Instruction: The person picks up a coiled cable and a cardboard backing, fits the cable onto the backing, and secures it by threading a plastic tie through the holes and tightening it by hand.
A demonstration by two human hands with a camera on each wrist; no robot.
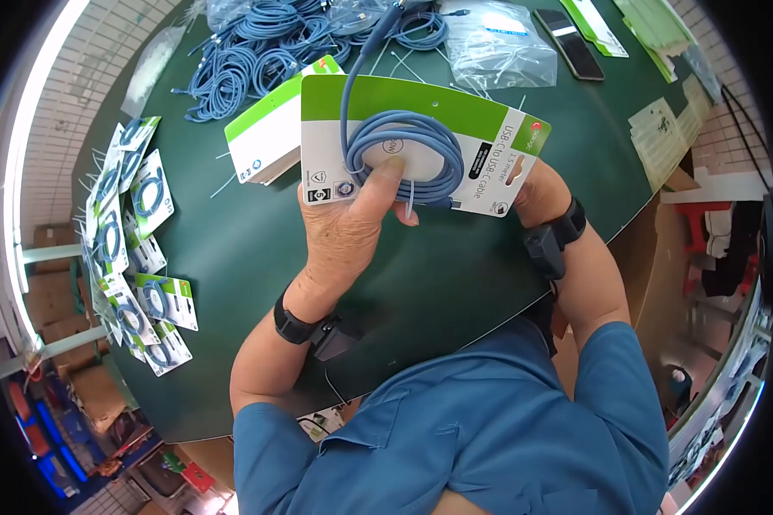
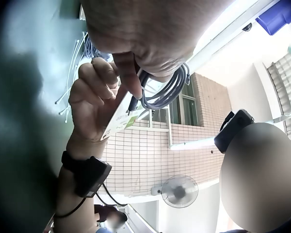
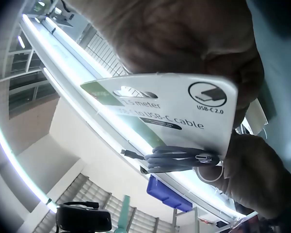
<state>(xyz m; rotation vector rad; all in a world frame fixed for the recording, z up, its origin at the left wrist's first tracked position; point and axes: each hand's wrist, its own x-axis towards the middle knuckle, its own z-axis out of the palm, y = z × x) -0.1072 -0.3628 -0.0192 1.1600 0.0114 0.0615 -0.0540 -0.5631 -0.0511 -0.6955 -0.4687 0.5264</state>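
Observation:
A coiled blue cable [image 1: 442,142] lies against a white and green card [image 1: 489,146]. The left hand [image 1: 343,223] pinches card and coil, its thumb pressing on the coil's middle beside a white tie [image 1: 410,199]. Behind the card's right end is the right hand [image 1: 537,193], its fingers mostly hidden. In the right wrist view that hand [image 3: 184,39] lies along the back of the card [image 3: 184,104], and the cable [image 3: 177,159] shows below. The left wrist view shows the right hand's fingers [image 2: 94,82] curled by the card's edge. One cable end rises past the card's top edge.
A stack of cards [image 1: 270,129] lies behind the held card. Loose blue cables [image 1: 258,60] heap at the back left, with a plastic bag [image 1: 500,51] and a phone [image 1: 569,45] toward the right. Several cards with cables [image 1: 150,193] lie along the left edge.

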